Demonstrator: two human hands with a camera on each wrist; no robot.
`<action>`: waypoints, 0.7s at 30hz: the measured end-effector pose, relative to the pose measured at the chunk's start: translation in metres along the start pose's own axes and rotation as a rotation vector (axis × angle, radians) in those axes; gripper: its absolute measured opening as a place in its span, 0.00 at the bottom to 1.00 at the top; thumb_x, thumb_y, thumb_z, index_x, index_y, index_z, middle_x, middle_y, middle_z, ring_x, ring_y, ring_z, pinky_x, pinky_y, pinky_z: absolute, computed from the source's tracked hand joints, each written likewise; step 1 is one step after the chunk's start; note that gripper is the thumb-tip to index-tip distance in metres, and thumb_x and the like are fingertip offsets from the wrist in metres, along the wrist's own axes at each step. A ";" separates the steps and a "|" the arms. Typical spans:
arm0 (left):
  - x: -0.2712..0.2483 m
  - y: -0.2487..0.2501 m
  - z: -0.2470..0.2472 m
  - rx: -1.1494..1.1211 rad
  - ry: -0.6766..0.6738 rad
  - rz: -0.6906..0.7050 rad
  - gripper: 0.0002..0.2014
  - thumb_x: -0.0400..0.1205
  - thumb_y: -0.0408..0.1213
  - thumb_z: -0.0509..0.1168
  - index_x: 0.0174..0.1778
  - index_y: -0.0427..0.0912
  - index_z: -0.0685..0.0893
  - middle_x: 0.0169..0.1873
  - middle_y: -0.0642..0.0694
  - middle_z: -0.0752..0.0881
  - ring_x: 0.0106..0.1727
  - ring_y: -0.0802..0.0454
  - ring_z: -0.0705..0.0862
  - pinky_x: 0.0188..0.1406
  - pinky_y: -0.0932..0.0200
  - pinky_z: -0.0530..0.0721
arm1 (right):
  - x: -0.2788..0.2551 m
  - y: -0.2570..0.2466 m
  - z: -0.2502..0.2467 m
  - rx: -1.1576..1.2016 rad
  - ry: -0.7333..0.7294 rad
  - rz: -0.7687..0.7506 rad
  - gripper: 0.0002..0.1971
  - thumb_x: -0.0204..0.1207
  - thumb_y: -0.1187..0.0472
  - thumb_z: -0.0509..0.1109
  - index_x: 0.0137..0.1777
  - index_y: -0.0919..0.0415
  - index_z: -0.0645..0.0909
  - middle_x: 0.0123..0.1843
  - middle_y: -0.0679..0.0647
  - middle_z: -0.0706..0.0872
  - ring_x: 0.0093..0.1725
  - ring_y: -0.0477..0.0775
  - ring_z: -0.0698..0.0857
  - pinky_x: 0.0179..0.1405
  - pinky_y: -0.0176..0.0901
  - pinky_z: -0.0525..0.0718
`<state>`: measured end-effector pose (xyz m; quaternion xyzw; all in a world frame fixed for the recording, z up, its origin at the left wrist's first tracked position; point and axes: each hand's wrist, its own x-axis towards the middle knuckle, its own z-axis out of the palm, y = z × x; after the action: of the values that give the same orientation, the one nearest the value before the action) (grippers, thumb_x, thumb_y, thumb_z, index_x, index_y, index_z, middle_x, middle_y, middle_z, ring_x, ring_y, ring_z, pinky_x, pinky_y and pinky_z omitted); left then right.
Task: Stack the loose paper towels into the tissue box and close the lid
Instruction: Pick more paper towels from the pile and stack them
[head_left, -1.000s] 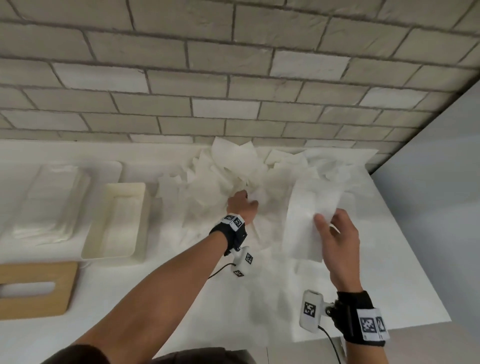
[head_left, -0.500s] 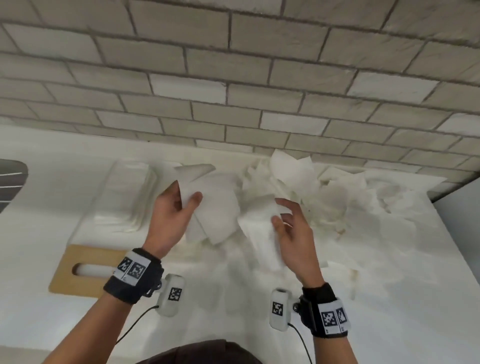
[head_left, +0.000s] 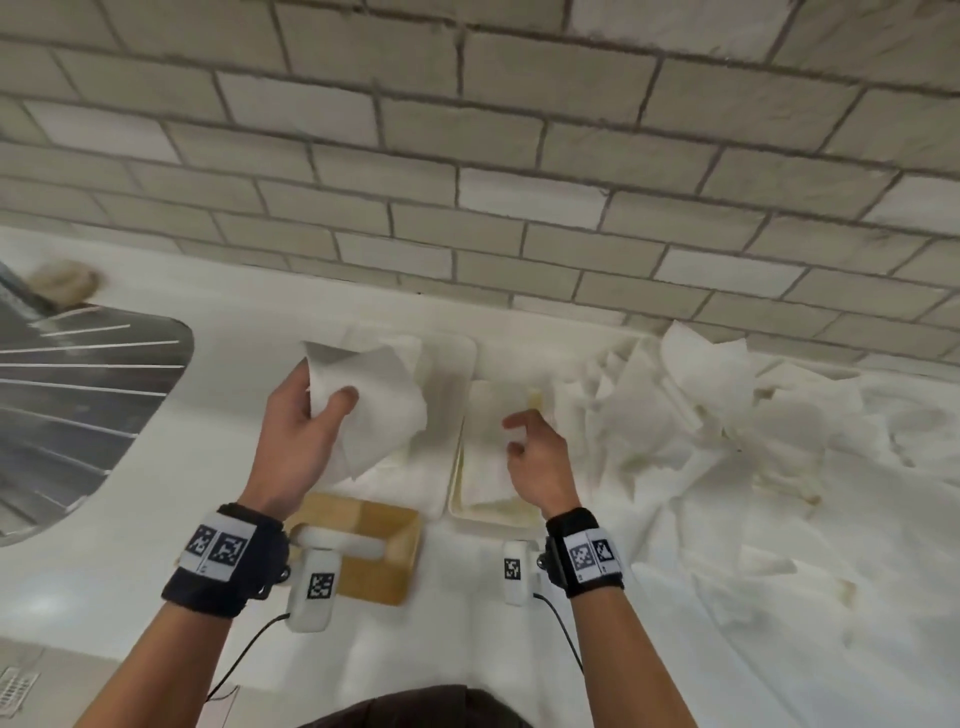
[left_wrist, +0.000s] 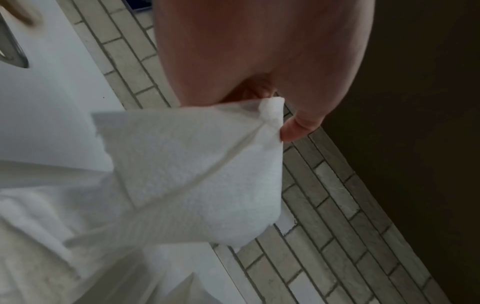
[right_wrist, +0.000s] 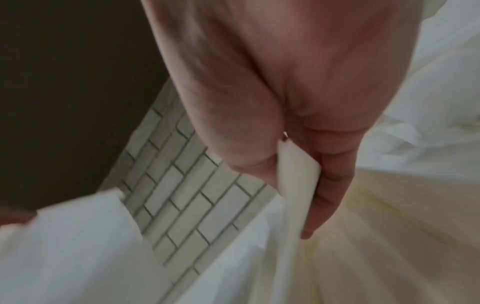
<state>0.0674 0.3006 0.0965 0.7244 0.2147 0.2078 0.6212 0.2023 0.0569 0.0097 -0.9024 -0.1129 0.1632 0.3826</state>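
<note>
Nearest, just short of the left wrist, the wooden lid with its slot lies flat on the white surface, off the box. The left hand is raised above the surface with its fingers and thumb curled, pinching a sheet at its upper edge; the sheet hangs down and to the right of the fingers. The left wrist view shows the thumb tip pressed against a bunched corner of that sheet.

To the right, the right hand is over the open cream box, its fingers curled. The right wrist view shows them gripping a second sheet between thumb and fingers, the paper trailing down into the box. White paper already lies inside the box under the fingers.

Beyond the left fingers a clear plastic wrapper lies on the surface, partly hidden by the held sheet. Right of the right fingers, a loose pile of crumpled towels spreads across the surface up to the tiled wall. Far left of the left fingers is a steel sink.
</note>
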 end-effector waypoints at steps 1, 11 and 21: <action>0.000 0.000 -0.002 -0.016 -0.012 -0.003 0.18 0.81 0.43 0.68 0.68 0.46 0.87 0.58 0.50 0.94 0.60 0.47 0.92 0.57 0.46 0.89 | 0.003 0.002 0.009 -0.054 -0.028 0.022 0.20 0.85 0.76 0.63 0.73 0.60 0.79 0.71 0.55 0.84 0.62 0.54 0.85 0.54 0.29 0.75; 0.011 0.001 0.012 -0.071 -0.126 -0.039 0.10 0.91 0.33 0.68 0.68 0.42 0.85 0.55 0.46 0.95 0.56 0.44 0.95 0.54 0.48 0.94 | -0.002 -0.009 0.032 -0.595 -0.144 -0.027 0.19 0.91 0.67 0.61 0.80 0.68 0.70 0.74 0.65 0.79 0.70 0.64 0.83 0.70 0.48 0.80; 0.023 0.009 0.055 -0.138 -0.092 -0.047 0.15 0.83 0.43 0.79 0.61 0.40 0.87 0.51 0.45 0.96 0.51 0.45 0.96 0.53 0.38 0.95 | -0.042 -0.048 -0.008 0.549 0.018 -0.122 0.18 0.81 0.48 0.83 0.66 0.49 0.82 0.55 0.47 0.94 0.54 0.49 0.95 0.56 0.48 0.93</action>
<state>0.1181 0.2683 0.0985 0.6836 0.1881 0.1738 0.6834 0.1628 0.0708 0.0583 -0.7579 -0.1152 0.1564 0.6228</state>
